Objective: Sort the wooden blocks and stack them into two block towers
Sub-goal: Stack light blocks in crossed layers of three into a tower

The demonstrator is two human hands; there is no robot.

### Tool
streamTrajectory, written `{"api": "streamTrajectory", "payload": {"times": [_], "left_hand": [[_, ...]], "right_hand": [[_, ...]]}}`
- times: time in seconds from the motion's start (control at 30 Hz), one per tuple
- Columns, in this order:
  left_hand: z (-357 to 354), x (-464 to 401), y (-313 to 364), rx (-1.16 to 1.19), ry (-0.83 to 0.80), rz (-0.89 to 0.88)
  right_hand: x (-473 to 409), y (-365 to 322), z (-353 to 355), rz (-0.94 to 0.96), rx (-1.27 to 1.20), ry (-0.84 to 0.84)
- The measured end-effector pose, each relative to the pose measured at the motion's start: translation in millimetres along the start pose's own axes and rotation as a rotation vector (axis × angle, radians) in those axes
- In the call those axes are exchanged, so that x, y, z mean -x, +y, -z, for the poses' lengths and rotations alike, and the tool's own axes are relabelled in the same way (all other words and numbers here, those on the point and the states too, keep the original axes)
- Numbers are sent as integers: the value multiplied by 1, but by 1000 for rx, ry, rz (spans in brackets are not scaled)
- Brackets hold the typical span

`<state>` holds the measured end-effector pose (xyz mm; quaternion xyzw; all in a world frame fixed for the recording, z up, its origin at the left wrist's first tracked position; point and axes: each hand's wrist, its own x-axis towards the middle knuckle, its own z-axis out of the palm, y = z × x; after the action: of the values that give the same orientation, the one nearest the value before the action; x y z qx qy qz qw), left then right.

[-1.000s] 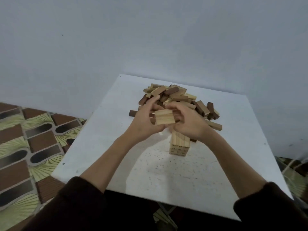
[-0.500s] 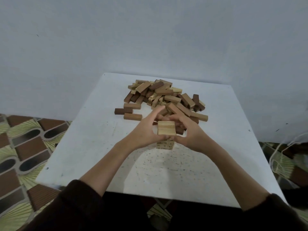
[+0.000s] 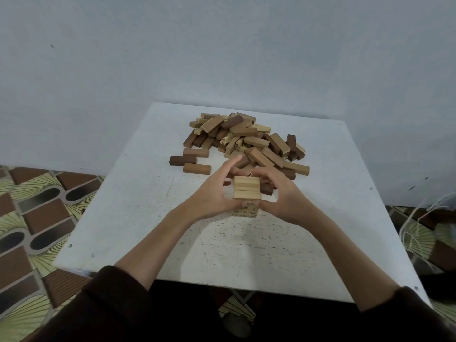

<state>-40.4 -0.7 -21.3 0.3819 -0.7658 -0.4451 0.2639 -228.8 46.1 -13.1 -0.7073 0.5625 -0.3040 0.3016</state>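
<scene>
Now both hands flank the light tower (image 3: 246,193) at tabletop (image 3: 128,193) centre: left hand (image 3: 212,196) at nine o'clock, right hand (image 3: 281,196) at three, each grip pinching the top layer, likely squaring it. Unsorted pile (image 3: 244,141) lies at twelve o'clock.

A white square table (image 3: 138,193) fills the middle of the view, its top flecked with small dark specks (thickest toward the near half). Behind it, from 9 through 12 to 3 o'clock, rises a plain pale blue-grey wall (image 3: 222,50) with a few small dark marks. At 8 o'clock lies a patterned floor (image 3: 32,213) of brown bricks, dark ovals and yellow-green fan shapes. At 4 o'clock, loops of pale string (image 3: 417,233) trail over the same flooring, beside the table's right edge.
</scene>
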Motion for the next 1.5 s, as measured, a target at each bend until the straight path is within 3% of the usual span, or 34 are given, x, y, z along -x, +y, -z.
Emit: {"api": "streamTrajectory", "payload": {"times": [1.0, 1.17, 1.5], "left_hand": [[-2, -2, -4, -8, -3, 13], [-8, 4, -6, 32, -13, 38], [-40, 20, -14, 284, -56, 173]], "right_hand": [[-6, 5, -6, 14, 80, -21], [1, 8, -11, -32, -38, -8], [23, -3, -51, -194, -311, 178]]}}
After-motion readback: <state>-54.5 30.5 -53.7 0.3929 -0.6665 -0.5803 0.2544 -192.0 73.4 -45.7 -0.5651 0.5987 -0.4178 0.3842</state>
